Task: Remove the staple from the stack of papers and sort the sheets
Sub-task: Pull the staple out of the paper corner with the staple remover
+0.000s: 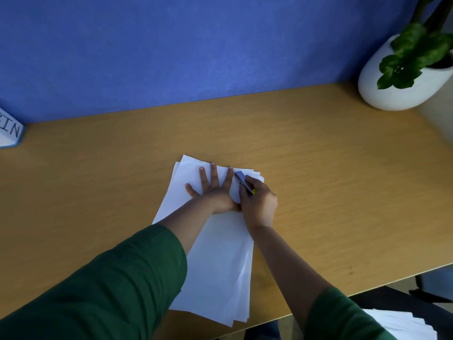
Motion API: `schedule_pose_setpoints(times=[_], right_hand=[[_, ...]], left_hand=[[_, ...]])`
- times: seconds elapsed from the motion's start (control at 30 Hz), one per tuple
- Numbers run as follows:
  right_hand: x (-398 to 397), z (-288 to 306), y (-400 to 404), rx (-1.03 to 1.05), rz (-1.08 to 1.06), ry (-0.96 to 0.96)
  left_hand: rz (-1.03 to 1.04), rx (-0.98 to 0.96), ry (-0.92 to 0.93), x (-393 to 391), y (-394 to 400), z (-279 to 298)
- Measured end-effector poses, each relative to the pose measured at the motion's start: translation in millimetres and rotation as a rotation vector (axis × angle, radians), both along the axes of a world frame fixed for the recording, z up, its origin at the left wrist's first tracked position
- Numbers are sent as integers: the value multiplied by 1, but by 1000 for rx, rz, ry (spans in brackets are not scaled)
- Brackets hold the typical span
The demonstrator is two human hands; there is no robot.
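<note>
We note the stack of papers point(215, 253) lying on the wooden desk point(318, 192), its long side running away from the near edge and its sheets slightly fanned at the far and right corners. The left hand point(213, 192) lies flat on the upper part of the stack, palm down, fingers spread wide and straight. The right hand point(258, 204) is closed around a grey staple remover point(242, 180) with a yellow spot near the grip; its tip sits at the far right corner of the stack, just beside the left index finger. The staple itself is too small for us to make out. Both forearms wear green sleeves point(110, 290). A white pot with a green plant point(404, 69) stands at the far right of the desk, well apart from the papers. A white label reading "BIN" point(9, 130) shows at the left edge. More white sheets point(404, 325) lie below the desk edge at lower right.
</note>
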State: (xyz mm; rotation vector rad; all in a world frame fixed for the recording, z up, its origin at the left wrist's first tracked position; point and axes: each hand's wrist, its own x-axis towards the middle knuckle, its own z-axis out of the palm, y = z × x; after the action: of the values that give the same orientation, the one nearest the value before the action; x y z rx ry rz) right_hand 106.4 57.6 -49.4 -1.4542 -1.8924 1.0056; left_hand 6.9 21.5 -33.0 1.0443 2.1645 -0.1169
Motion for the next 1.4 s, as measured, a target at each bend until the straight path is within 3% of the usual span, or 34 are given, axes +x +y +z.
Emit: schedule_pose_setpoints(times=[0.27,0.43,0.7,0.87,1.1,1.4], right_hand=[[3,-2,12,-261,-258,308],[8,-4,5,-121,-82,145],[-1,-2,5,-3,9,-26],[-1,-3,4,-51,-61,43],[0,4,19,-318,-275,284],[7,0,6,-130,-56,63]], left_hand=[[3,7,-14,-2,-1,0],[14,2,3,1,0,-2],[17,-2,18,1,1,-4],[16,-8,12,2,1,-3],[33,-3,-10,-1,1,-5],[26,-12,8,2,1,-4]])
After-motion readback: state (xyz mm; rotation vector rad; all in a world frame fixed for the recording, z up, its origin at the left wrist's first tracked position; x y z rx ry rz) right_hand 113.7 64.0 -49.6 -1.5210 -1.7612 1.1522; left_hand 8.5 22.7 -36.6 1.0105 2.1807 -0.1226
